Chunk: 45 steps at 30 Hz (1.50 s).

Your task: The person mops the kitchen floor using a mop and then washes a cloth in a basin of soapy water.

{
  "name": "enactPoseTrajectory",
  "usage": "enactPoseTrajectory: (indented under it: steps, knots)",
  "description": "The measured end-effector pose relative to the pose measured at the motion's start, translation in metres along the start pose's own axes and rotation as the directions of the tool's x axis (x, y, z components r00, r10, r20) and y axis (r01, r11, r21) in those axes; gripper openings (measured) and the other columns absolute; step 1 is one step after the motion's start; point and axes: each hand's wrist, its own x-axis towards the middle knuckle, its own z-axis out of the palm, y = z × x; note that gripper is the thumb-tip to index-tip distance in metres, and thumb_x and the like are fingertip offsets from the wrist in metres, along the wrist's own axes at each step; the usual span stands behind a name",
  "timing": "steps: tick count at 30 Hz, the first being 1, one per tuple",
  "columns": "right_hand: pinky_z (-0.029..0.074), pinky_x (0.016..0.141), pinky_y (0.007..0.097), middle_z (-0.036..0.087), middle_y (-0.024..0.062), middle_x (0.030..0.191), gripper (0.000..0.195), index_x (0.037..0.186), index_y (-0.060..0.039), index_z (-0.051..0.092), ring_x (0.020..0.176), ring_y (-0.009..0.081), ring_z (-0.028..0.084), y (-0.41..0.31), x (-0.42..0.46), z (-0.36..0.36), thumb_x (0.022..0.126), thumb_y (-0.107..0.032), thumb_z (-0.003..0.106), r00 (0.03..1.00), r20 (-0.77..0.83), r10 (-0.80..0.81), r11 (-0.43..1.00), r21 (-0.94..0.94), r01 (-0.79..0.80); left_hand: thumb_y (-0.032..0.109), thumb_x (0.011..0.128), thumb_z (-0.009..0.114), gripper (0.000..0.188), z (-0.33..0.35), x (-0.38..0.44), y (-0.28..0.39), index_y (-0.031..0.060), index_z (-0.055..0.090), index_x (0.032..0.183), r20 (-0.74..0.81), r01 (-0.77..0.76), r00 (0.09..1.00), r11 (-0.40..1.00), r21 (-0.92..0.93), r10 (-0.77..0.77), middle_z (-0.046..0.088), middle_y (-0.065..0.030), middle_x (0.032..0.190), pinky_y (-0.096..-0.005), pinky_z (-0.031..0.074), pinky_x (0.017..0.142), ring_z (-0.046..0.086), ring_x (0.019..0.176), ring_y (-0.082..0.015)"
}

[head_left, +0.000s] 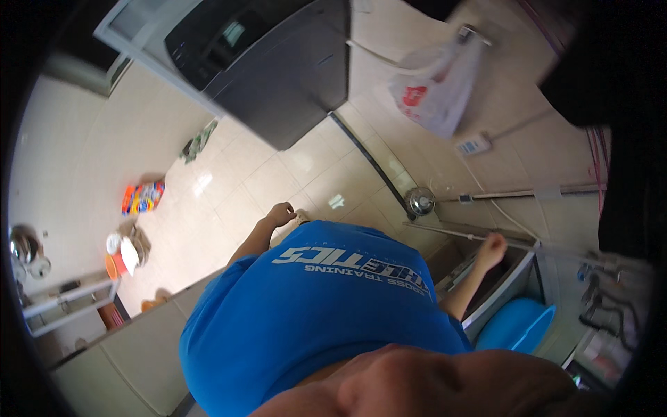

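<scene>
My left hand (282, 213) hangs beside my blue shirt (312, 292), above the tiled floor. Its fingers are loosely bent and nothing shows in them. Just past the shirt hem, a small part of a pale, dotted shoe or slipper (300, 218) peeks out. On the other side, my right hand (492, 250) hovers over a dark-inside sink or tub (503, 266) with a pale rim. It lies close to a thin rail (464, 234). Its fingers look curled and blurred, so whether it grips anything is unclear.
A dark grey washing machine (292, 78) stands ahead. A white plastic bag (437, 94) hangs on the right wall. A black drain hose (365, 156) runs to a round metal fitting (420, 201). A blue basin (513, 326) sits at right, a detergent bag (143, 198) at left.
</scene>
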Motion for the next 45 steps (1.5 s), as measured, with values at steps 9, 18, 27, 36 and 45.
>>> enactPoseTrajectory:
  steps: [9,18,27,36,45]
  knots:
    - [0.048,0.068,0.0289,0.063,0.0094,0.082,0.024,0.096,-0.0041,0.059,0.075,0.0163,0.06,-0.22,-0.127,0.153,0.082,-0.023,0.06,0.157,0.974,-0.163,0.983,0.174,-0.062,0.032,0.074,0.064,0.031,-0.013,-0.039,-0.113,0.0041,0.062,0.087,-0.114,0.185,0.966,0.929,-0.32,-0.232,0.062,-0.0192,0.092,-0.0388,0.047,0.078,0.058,0.089,-0.0324]
    - [0.049,0.069,0.0327,0.064,0.0127,0.083,0.027,0.092,-0.0035,0.06,0.076,0.0242,0.062,-0.352,-0.19,0.239,0.079,-0.027,0.062,-0.076,0.965,-0.25,0.917,0.261,0.302,0.032,0.075,0.063,0.033,-0.02,-0.092,-0.24,0.0018,0.063,0.09,-0.111,0.388,0.848,0.748,-0.539,-0.519,0.062,-0.0193,0.096,-0.0391,0.047,0.08,0.058,0.093,-0.0323]
    - [0.049,0.069,0.033,0.064,0.0143,0.084,0.027,0.093,-0.0028,0.06,0.078,0.0256,0.062,-0.459,-0.239,0.339,0.079,-0.026,0.061,-0.39,0.892,-0.229,0.817,0.393,0.421,0.024,0.079,0.063,0.026,-0.026,-0.092,-0.278,0.0004,0.059,0.091,-0.197,0.256,0.751,0.553,-0.793,-0.63,0.064,-0.013,0.081,-0.0315,0.05,0.066,0.062,0.072,-0.0201]
    - [0.048,0.067,0.0344,0.063,0.0126,0.08,0.023,0.09,-0.0022,0.059,0.073,0.0247,0.06,-0.573,-0.31,0.471,0.079,-0.022,0.061,-0.526,0.795,-0.302,0.779,0.524,0.344,0.023,0.078,0.063,0.026,-0.001,-0.149,-0.321,-0.0002,0.06,0.089,0.07,0.349,0.59,0.175,-0.921,-0.804,0.065,-0.013,0.078,-0.0315,0.05,0.064,0.062,0.069,-0.0202]
    - [0.047,0.062,0.029,0.064,0.0083,0.075,0.016,0.086,-0.0025,0.061,0.068,0.016,0.06,-0.652,-0.393,0.533,0.081,-0.017,0.057,-0.628,0.73,-0.269,0.8,0.532,0.276,0.018,0.082,0.06,0.02,-0.043,-0.153,-0.323,-0.0002,0.06,0.09,0.085,0.174,0.546,0.014,-0.985,-0.834,0.064,-0.0089,0.073,-0.0277,0.048,0.062,0.061,0.066,-0.0147]
